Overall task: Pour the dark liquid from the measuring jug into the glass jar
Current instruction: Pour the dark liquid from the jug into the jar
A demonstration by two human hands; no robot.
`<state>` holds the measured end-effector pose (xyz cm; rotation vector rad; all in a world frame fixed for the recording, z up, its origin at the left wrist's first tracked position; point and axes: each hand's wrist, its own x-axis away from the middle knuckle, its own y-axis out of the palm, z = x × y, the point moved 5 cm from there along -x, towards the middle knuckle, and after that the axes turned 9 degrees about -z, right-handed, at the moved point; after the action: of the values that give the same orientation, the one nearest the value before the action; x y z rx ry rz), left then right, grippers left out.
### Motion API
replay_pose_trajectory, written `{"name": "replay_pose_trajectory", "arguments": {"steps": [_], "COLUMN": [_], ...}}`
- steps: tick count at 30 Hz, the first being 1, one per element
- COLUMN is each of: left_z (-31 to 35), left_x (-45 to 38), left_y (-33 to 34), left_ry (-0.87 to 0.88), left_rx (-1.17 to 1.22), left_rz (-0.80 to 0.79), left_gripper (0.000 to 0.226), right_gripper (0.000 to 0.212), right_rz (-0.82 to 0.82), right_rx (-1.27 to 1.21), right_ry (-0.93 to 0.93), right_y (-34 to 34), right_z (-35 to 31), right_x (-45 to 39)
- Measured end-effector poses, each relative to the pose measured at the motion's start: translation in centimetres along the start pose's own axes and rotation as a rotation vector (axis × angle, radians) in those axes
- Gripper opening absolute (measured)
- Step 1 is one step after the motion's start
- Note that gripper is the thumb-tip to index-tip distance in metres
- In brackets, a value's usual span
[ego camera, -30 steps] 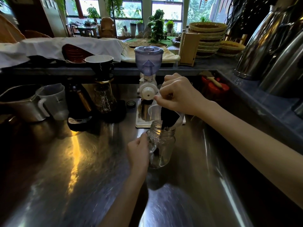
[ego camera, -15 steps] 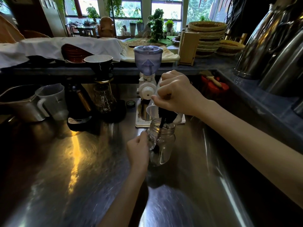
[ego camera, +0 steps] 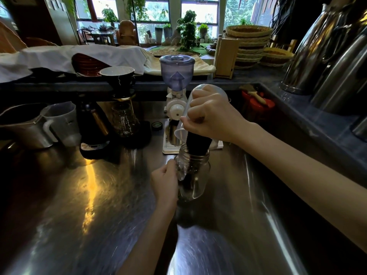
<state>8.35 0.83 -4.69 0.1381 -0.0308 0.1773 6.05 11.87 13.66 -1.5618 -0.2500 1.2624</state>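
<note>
A clear glass jar [ego camera: 195, 175] stands upright on the steel counter [ego camera: 89, 205], a little right of centre. My left hand [ego camera: 164, 180] grips its left side. Directly above the jar's mouth my right hand [ego camera: 210, 118] holds a translucent plastic measuring jug [ego camera: 183, 129], tipped steeply with its base raised. Dark contents [ego camera: 198, 142] run from the jug's mouth down into the jar, where dark material shows inside. My right hand hides much of the jug's body.
A white coffee grinder [ego camera: 175, 90] with a blue hopper stands just behind the jar. To the left are a dripper on a glass server [ego camera: 122, 108], a black kettle [ego camera: 93, 124], a plastic jug [ego camera: 63, 122] and a metal pitcher [ego camera: 21, 126]. Large steel kettles [ego camera: 327, 56] line the right shelf.
My right hand has tipped the jug steeper, raising its base. The dark flow into the jar has widened and dark material has gathered inside. My left hand stays on the jar.
</note>
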Motion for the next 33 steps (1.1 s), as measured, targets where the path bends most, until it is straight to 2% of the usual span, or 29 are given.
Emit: {"name": "replay_pose_trajectory", "arguments": {"steps": [10,25,33], "left_z": [1.3,1.6,1.2], "left_x": [0.4,0.6,0.3], "left_y": [0.1,0.3,0.3], "left_ry": [0.04,0.012,0.003], "left_rx": [-0.066,-0.066,-0.028], "left_rz": [0.003,0.002,0.012], "left_gripper": [0.032,0.041,0.038], "right_gripper": [0.038,0.036,0.038], "right_rz": [0.022,0.05,0.116], "right_rx": [-0.011,0.003,0.125], "right_ry": [-0.007,-0.055,-0.182], "right_y": [0.1,-0.2,-0.1], "right_z": [-0.3,-0.7,-1.5], "right_x": [0.3,0.9,1.8]}}
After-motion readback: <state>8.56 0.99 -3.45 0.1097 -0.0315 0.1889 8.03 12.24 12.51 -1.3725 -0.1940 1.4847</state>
